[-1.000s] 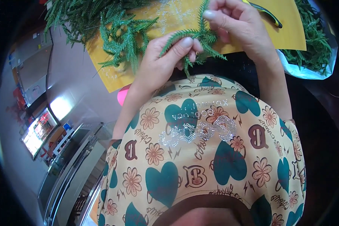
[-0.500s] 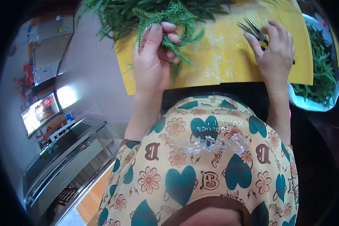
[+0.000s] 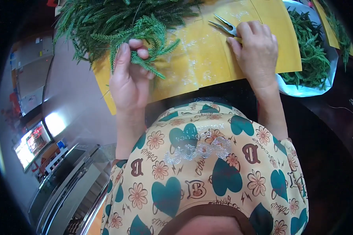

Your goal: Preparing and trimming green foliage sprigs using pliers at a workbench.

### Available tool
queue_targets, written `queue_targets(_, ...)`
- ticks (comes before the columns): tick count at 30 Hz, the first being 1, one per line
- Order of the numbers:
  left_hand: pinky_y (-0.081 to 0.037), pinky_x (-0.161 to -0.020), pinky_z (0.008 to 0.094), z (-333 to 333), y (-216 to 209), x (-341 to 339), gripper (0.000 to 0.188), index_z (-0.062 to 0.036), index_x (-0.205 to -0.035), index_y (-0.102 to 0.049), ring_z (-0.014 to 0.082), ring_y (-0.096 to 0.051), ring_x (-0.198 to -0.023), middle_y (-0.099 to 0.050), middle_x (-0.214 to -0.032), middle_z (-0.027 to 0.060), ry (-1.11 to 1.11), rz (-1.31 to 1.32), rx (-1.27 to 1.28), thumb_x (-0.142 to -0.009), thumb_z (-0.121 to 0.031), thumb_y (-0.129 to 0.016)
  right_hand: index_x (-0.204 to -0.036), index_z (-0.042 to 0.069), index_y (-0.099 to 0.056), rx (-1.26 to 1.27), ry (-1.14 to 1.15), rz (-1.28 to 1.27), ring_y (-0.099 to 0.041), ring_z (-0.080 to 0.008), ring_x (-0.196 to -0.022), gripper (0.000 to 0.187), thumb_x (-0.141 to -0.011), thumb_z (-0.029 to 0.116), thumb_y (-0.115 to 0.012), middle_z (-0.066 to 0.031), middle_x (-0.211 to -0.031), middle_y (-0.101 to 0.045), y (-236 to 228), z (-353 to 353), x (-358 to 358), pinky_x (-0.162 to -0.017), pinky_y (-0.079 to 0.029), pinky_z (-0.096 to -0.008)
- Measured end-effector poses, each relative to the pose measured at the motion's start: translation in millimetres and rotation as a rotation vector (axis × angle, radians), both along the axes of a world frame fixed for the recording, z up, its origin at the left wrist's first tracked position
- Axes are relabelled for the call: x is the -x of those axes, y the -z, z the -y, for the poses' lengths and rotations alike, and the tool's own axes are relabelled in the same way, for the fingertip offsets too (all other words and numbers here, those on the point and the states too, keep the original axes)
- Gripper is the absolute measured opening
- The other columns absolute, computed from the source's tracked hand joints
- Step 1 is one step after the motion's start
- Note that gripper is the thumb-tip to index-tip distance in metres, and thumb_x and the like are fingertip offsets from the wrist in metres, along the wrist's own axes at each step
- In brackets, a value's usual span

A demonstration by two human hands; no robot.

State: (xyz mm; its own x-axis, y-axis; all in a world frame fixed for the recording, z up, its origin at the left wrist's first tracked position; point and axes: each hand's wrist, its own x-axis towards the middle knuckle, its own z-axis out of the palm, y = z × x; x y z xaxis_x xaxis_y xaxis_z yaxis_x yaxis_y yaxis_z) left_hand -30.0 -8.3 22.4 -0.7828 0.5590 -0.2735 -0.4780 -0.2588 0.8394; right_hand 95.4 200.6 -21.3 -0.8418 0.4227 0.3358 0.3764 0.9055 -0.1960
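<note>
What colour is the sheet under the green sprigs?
Yellow: the sheet shows plainly in the head view, beneath the green sprigs.

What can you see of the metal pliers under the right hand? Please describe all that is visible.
The pliers are a small tool of grey, shiny metal with two long, thin jaws that taper to points. The jaws stand slightly apart and point to the upper left. The tool lies flat on the yellow sheet, near its top edge. The right hand covers the handles, so their colour and shape are hidden; its fingers rest on them. Nothing is between the jaws, and the green sprigs lie apart from them.
</note>
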Motion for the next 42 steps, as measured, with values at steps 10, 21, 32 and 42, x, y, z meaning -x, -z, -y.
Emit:
queue_targets(10,-0.04,-0.05,0.0204,-15.8,4.8,-21.2,0.028,-0.0053,-0.096,-0.056,0.0062,-0.045,-0.057,-0.056,-0.079,0.0011,0.106,0.012,0.172,-0.092,-0.032,-0.048,-0.084,0.007,-0.051,0.022,-0.201,-0.184,-0.054,-0.0256,-0.081,0.029,-0.065,0.015,-0.072,-0.0076,-0.086,-0.055,14.7,5.0,3.2,-0.071,-0.043,-0.0365)
queue_targets(21,-0.041,-0.05,0.0203,-13.3,12.2,-14.4,0.029,-0.004,-0.098,-0.056,0.006,-0.045,-0.057,-0.057,-0.079,0.0025,0.011,-0.036,0.183,-0.091,-0.031,-0.049,-0.083,0.005,-0.054,0.095,-0.266,0.04,-0.054,-0.0245,-0.081,0.028,-0.064,0.014,-0.072,-0.0085,-0.085,-0.055,-9.3,-16.1,-15.4,-0.07,-0.044,-0.0348)
queue_targets(32,-0.04,-0.05,0.0197,-16.7,13.1,-19.5,0.031,-0.0038,-0.096,-0.058,0.0055,-0.044,-0.057,-0.057,-0.081,0.0021,0.023,-0.029,0.177,-0.091,-0.034,-0.05,-0.07,0.002,-0.052,1.311,-0.18,-0.177,-0.058,-0.0207,-0.085,0.017,-0.069,0.013,-0.065,-0.0133,-0.102,-0.059,0.1,-27.3,-16.2,-0.078,-0.044,-0.0327)
queue_targets(42,-0.041,-0.051,0.0195,-18.3,16.9,-20.5,0.033,-0.0035,-0.096,-0.059,0.0058,-0.046,-0.059,-0.059,-0.082,0.0027,0.012,-0.13,0.22,-0.091,-0.035,-0.05,-0.073,0.003,-0.046,1.513,-0.571,-0.151,-0.052,-0.0249,-0.104,0.028,-0.067,0.022,-0.066,-0.0171,-0.107,-0.053,-0.5,-3.6,-11.2,-0.093,-0.036,-0.0361)
